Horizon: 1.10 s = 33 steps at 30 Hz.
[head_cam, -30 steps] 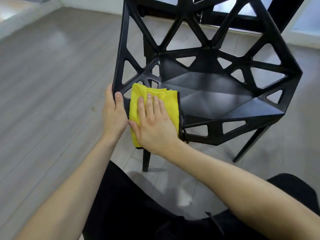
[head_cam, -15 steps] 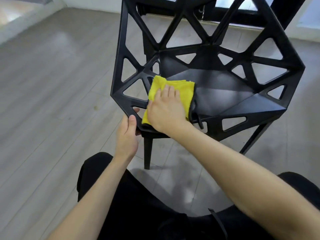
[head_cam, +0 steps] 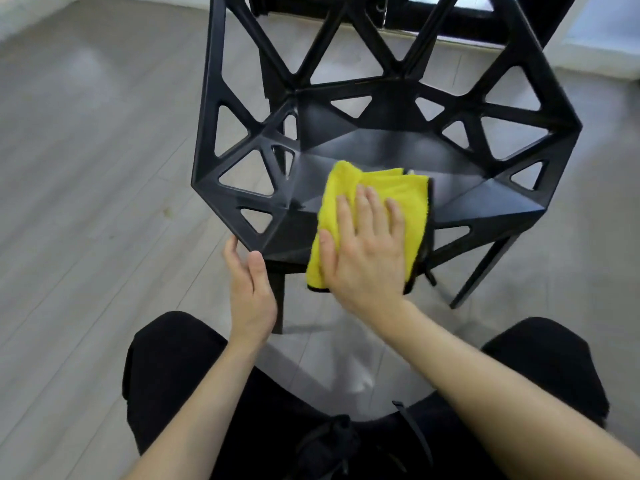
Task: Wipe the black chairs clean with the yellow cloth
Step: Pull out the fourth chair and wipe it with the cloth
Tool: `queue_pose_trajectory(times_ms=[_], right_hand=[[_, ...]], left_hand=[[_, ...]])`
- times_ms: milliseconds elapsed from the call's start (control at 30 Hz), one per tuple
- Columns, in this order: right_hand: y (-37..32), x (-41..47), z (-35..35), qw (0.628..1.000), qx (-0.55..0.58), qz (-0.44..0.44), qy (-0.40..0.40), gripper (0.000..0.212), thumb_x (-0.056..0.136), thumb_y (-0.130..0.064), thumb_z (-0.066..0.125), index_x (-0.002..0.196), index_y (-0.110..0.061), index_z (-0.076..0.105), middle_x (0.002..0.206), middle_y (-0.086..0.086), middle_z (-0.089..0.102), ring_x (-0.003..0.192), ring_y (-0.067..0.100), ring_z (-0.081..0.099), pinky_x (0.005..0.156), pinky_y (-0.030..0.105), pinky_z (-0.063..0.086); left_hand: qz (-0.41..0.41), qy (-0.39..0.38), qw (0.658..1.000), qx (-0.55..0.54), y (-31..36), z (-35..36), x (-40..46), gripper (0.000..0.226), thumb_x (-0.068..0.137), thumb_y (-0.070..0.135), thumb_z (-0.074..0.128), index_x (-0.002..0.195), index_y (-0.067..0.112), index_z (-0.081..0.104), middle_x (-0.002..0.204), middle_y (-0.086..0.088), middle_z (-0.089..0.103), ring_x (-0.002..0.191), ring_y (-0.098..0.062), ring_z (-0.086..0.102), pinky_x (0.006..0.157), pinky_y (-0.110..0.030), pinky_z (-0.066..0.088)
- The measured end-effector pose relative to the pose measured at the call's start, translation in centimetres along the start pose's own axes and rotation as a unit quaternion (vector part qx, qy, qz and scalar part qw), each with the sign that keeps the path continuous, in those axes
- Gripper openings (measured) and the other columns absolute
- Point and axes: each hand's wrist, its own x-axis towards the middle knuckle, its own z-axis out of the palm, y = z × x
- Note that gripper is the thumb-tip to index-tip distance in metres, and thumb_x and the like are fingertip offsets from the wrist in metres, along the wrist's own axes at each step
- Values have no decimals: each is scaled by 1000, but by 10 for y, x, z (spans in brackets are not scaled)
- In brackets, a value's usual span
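A black chair (head_cam: 381,147) with triangular cut-outs in its back and sides stands in front of me. The folded yellow cloth (head_cam: 412,195) lies on the front part of the seat. My right hand (head_cam: 367,251) presses flat on the cloth with straight fingers. My left hand (head_cam: 249,282) is at the chair's front left corner, thumb on the edge and fingers reaching under it.
Grey wood-look floor (head_cam: 86,168) surrounds the chair. A dark frame (head_cam: 467,15) and a bright window stand behind the chair. My knees in black trousers (head_cam: 166,368) are just below the seat's front edge.
My right hand has slid the cloth from the chair's left side panel onto the middle front of the seat. My left hand moved down from the left rim to the front left corner.
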Motion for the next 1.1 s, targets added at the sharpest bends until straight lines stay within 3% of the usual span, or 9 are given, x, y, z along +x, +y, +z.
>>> queue_pose_trajectory(times_ms=[67,200,267,333,433,567,700,867,1100], right_hand=[[-47,3,8,996,20,-71,-44,63,112,-46,32,152,-2,52,160,30,44,151,45,39,123,61,25],[0,7,3,982,53,-177,-31,60,111,-51,41,154,-12,54,161,24,46,151,42,42,124,55,29],[73,-3,-4,988,40,-153,2,57,109,-50,50,154,-16,56,160,20,48,151,39,44,123,55,33],[147,-7,-17,997,13,-74,24,56,108,-50,50,153,-16,57,161,17,49,153,36,41,123,56,32],[157,-9,-18,997,2,42,66,53,109,-45,47,149,-13,60,160,16,50,154,35,39,124,59,28],[59,-10,-4,998,31,-38,45,53,109,-44,48,151,-12,58,160,18,50,153,37,40,124,60,28],[102,-6,-11,984,46,-170,2,53,109,-46,50,154,-19,56,161,15,49,153,35,41,126,54,29],[246,11,-34,999,-12,-36,25,53,111,-44,49,157,-19,51,167,7,42,161,29,27,128,59,22],[93,-7,-14,997,29,-67,-40,57,114,-44,33,160,-12,46,167,15,40,156,35,34,127,53,22]], left_hand=[[-13,12,1000,-3,-5,-6,6,46,118,32,32,162,18,27,153,20,44,138,14,46,114,-16,39],[-28,10,999,-33,-16,-15,13,45,115,51,36,156,33,29,155,2,51,141,-10,55,121,-44,44],[-38,27,998,-33,-9,-8,7,36,117,38,39,151,28,31,127,0,64,111,5,63,105,-24,50],[-19,87,996,-5,3,-6,1,37,114,32,48,147,20,37,121,-10,62,101,-3,63,98,-33,53],[185,144,961,148,14,-11,0,33,103,14,64,133,3,56,127,-13,60,118,-29,58,105,-50,47],[448,-59,841,298,37,11,-6,30,97,0,56,119,3,75,119,-9,71,114,-37,64,103,-50,46],[457,-61,819,341,35,32,-4,26,98,6,58,116,6,77,112,-6,74,106,-37,63,100,-49,48],[466,-72,821,322,43,34,2,19,100,19,64,105,8,79,97,-5,74,99,-32,61,97,-47,45],[464,-82,827,305,53,35,8,21,96,23,62,89,8,75,83,-3,66,91,-32,58,95,-46,42]])
